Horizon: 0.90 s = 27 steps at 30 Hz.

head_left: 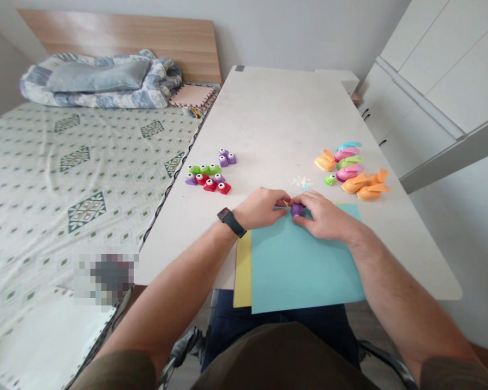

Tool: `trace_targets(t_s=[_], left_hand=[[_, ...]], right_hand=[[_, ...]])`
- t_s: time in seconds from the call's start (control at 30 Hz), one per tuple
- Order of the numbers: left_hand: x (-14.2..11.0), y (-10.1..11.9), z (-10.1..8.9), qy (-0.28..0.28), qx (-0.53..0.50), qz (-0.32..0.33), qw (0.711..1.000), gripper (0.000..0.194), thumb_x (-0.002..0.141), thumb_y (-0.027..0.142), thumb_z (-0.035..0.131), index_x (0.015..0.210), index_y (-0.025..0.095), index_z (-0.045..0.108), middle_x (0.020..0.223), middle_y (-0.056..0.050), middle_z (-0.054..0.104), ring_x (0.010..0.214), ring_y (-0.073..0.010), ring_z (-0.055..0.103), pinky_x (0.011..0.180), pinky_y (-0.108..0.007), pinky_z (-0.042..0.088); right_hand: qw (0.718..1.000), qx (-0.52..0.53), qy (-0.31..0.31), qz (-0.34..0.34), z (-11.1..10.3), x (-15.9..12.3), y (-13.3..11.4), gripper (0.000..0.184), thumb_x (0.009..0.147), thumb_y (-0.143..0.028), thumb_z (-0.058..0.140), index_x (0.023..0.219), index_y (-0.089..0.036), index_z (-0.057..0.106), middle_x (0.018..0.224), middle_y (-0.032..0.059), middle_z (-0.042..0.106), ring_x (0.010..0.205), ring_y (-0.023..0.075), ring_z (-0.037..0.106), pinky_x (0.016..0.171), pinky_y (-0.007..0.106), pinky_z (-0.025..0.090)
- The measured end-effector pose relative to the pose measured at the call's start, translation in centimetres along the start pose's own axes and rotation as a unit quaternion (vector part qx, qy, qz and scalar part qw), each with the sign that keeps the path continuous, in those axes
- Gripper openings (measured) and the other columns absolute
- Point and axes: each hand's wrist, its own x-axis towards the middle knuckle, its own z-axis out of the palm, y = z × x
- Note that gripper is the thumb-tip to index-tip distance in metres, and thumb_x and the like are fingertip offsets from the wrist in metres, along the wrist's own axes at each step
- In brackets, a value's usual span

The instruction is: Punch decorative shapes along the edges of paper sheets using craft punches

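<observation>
A purple craft punch [296, 210] sits at the far edge of a light blue sheet of paper [305, 265]. My right hand [323, 216] grips this punch between thumb and fingers. Just left of it, my left hand [262, 209] pinches the sheet's far edge, its thumb over the blue surface. A yellow sheet [243, 271] lies under the blue one and shows along the left side. Beyond my hands is a small pile of white paper cut-outs [301, 180], with a few light blue pieces [305, 187] at its near side. The punch's underside is hidden.
On the left of the white table [268, 119] stand several small green, red and purple punches [203, 179], with purple ones [226, 158] behind. Larger lever punches [352, 173] and a green small punch [329, 180] are at right. A bed [117, 151] adjoins the left side.
</observation>
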Motion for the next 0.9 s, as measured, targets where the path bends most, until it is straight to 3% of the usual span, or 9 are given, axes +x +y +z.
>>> trace_targets(t_s=[0.33, 0.9], left_hand=[[-0.04, 0.16, -0.06, -0.006, 0.005, -0.005, 1.000, 0.031, 0.084, 0.020, 0.064, 0.115, 0.019, 0.070, 0.098, -0.002, 0.079, 0.095, -0.0183, 0.074, 0.085, -0.027, 0.057], [-0.24, 0.29, -0.02, 0.009, 0.004, 0.014, 1.000, 0.035, 0.082, 0.024, 0.065, 0.116, 0.018, 0.070, 0.098, -0.003, 0.078, 0.094, -0.0186, 0.074, 0.085, -0.029, 0.056]], right_hand=[[1.000, 0.007, 0.000, 0.003, 0.16, 0.00, 0.32, 0.035, 0.084, -0.027, 0.072, 0.116, -0.021, 0.062, 0.108, 0.0095, 0.067, 0.104, 0.0286, 0.059, 0.094, 0.046, 0.047], [1.000, 0.002, 0.005, 0.012, 0.00, 0.11, 0.27, 0.022, 0.084, -0.028, 0.074, 0.103, -0.021, 0.065, 0.099, 0.0073, 0.069, 0.097, 0.0258, 0.061, 0.089, 0.042, 0.047]])
